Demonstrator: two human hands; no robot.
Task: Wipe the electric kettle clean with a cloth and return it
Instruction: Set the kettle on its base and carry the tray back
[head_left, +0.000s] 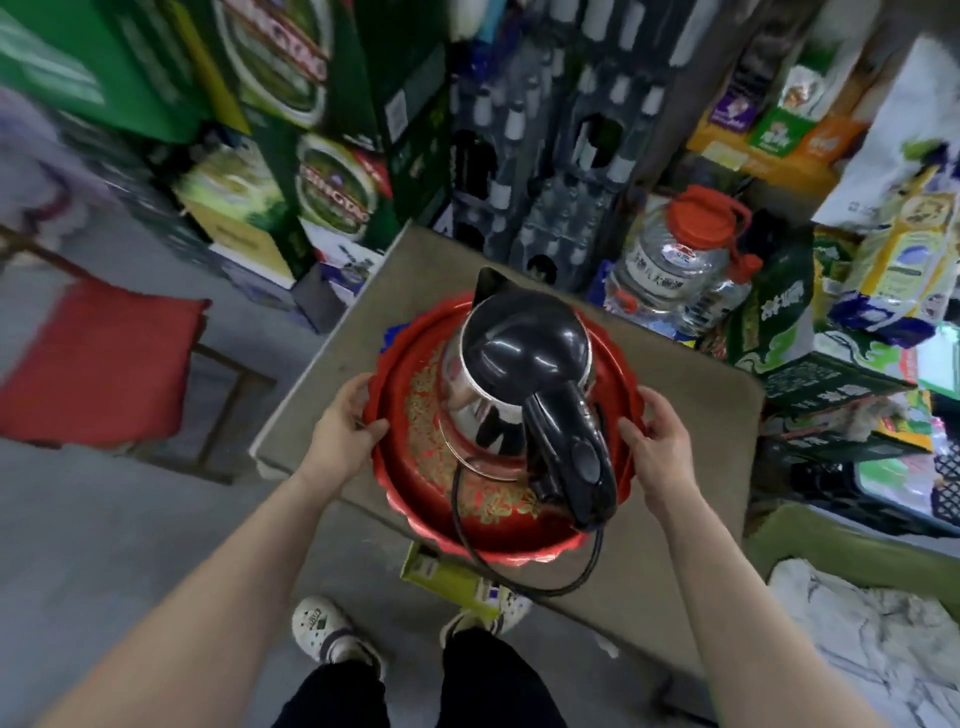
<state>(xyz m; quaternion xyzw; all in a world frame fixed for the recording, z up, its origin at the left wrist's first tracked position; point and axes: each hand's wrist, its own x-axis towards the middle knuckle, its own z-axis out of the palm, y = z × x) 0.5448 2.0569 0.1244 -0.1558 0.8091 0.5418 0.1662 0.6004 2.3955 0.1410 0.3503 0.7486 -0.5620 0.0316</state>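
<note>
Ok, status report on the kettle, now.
Left hand and right hand grip red tray rim. Kettle upright on tray. Cord hangs off near edge.

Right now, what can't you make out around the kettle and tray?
Head view only.
Cord: its far end hidden behind the kettle handle.
Left hand, right hand: fingers partly hidden under the tray rim.
Boxes behind: labels blurred by motion.
White fabric: cut off by the frame edge.

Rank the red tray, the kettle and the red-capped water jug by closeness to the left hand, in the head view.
1. The red tray: the left hand holds its left rim.
2. The kettle: stands on the tray, just right of that hand.
3. The water jug: back right, beyond the table.
</note>
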